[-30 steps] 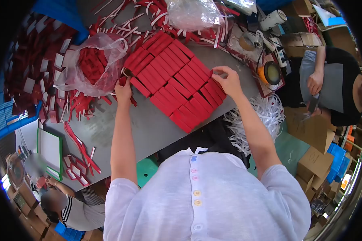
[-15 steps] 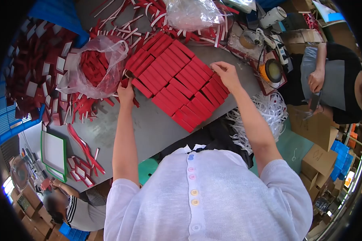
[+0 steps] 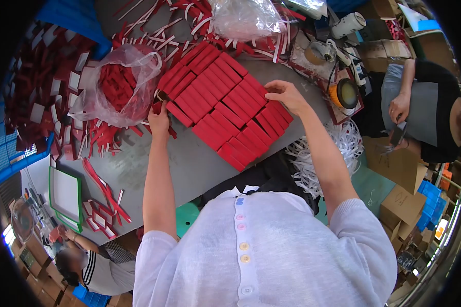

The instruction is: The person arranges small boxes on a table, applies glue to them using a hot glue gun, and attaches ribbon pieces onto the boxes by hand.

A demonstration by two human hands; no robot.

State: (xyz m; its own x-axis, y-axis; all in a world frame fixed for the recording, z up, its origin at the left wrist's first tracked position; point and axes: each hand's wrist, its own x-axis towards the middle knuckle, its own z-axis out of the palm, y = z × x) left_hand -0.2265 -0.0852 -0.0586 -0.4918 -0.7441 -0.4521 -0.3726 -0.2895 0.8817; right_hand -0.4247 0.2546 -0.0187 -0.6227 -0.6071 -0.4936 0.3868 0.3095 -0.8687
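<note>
A block of small red boxes (image 3: 220, 102), packed tightly in rows, lies at an angle on the grey table (image 3: 138, 176). My left hand (image 3: 159, 122) is at the block's left corner, its fingers closed around a small red piece (image 3: 157, 106). A pale curved edge shows just above that piece. On the block's right edge, my right hand (image 3: 288, 97) hovers over or touches the boxes; its thumb and forefinger are slightly apart, with nothing visible between them. A clear plastic bag (image 3: 144, 77) of red pieces stands left of the block.
Red and white strips (image 3: 241, 48) lie behind the block, near a clear plastic sheet (image 3: 246, 18). Red boxes (image 3: 41, 97) fill the left side above a green-edged tray (image 3: 65, 197). A yellow-rimmed round object (image 3: 343, 93) and shredded white strips (image 3: 322, 158) are at right. Two people sit nearby.
My right hand has shifted slightly left and down along the block's edge, and its thumb and forefinger have spread a little. My left hand stays at the left corner.
</note>
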